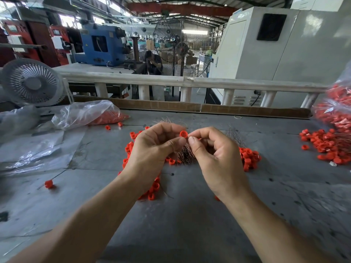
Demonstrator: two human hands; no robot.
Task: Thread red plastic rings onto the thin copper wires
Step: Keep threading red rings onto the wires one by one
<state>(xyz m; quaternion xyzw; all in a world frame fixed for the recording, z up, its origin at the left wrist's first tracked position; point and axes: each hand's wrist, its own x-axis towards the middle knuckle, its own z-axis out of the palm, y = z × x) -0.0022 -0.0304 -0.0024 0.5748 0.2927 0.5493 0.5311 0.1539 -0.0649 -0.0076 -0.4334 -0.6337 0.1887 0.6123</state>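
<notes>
Right now you are pinching one red ring (pixel 183 134) in your left hand (pixel 153 147), lifting it above the desk (pixel 190 215) so its hole is facing the right hand (pixel 214 149). That hand's thumb and forefinger are closing together beside the ring, probably on a copper wire too thin to make out. A bundle of copper wires (pixel 185 152) is lying just beneath both hands, loose rings (pixel 248 156) are spreading around it, uncountable, and three bags (pixel 89 114) are sitting at the edges.
</notes>
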